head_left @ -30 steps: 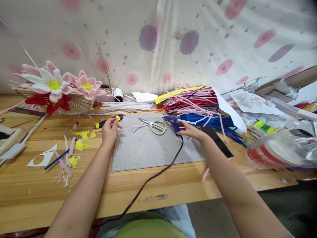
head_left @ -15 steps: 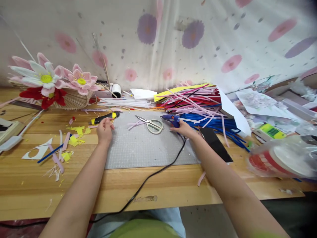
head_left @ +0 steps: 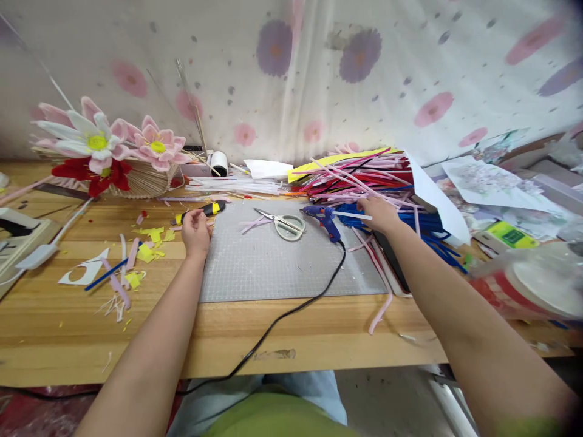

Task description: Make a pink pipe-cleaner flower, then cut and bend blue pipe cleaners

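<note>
My left hand (head_left: pixel 195 232) rests by the left edge of the grey cutting mat (head_left: pixel 273 273), its fingers curled in; whether anything is between them is hidden. Just behind it lies a yellow and black utility knife (head_left: pixel 214 208). My right hand (head_left: pixel 380 213) is over the near side of the chenille stems, fingers partly spread among pink and blue stems (head_left: pixel 426 226). To its left a blue hot glue gun (head_left: pixel 325 220) lies on the mat, a white glue stick (head_left: pixel 353 214) jutting from its back. White-handled scissors (head_left: pixel 290 227) lie mid-mat over pale pink strips (head_left: pixel 255 225).
A black cord (head_left: pixel 282 321) runs from the glue gun over the table's front edge. Chenille flowers (head_left: pixel 98 142) stand at left, near yellow scraps (head_left: pixel 146 252). A dark phone (head_left: pixel 392 261) lies under my right forearm; a bagged red and white tub (head_left: pixel 514 288) is at right.
My right hand has let go of the glue gun, left it on the mat and moved right to the stems. My left hand stays by the knife. The view has shifted slightly.
</note>
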The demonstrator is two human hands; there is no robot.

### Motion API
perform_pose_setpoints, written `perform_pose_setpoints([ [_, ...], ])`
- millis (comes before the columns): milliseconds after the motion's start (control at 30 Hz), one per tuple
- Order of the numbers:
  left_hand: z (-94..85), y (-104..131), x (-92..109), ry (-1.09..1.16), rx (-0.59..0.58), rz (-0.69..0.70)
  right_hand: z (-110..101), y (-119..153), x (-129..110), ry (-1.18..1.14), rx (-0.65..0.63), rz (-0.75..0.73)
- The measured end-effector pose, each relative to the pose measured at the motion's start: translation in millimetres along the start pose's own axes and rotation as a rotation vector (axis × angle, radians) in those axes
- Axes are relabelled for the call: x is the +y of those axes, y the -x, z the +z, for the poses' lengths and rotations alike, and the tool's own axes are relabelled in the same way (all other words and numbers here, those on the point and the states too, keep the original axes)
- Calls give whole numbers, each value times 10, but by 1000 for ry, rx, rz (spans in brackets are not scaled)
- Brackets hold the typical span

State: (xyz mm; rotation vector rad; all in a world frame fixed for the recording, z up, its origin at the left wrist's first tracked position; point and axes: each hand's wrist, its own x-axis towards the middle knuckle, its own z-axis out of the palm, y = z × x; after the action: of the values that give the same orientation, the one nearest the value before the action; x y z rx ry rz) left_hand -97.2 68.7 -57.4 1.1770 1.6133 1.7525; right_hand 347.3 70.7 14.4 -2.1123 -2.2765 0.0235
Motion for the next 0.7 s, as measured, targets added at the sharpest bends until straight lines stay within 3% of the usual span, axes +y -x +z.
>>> perform_pose_setpoints([
  [100,-3,-13,-35,0,4,-2,-32,-21,-63,149,-23,27],
  [233,-12,-24,-60,-6,11,0,-136,-53,-91,117,10,102],
  [500,-18,-5,-43,9,0,-3,-258,-134,-123,90,41,118],
  [700,-26,-13,-52,-97,-23,56,-658,-282,-366,68,170,66],
])
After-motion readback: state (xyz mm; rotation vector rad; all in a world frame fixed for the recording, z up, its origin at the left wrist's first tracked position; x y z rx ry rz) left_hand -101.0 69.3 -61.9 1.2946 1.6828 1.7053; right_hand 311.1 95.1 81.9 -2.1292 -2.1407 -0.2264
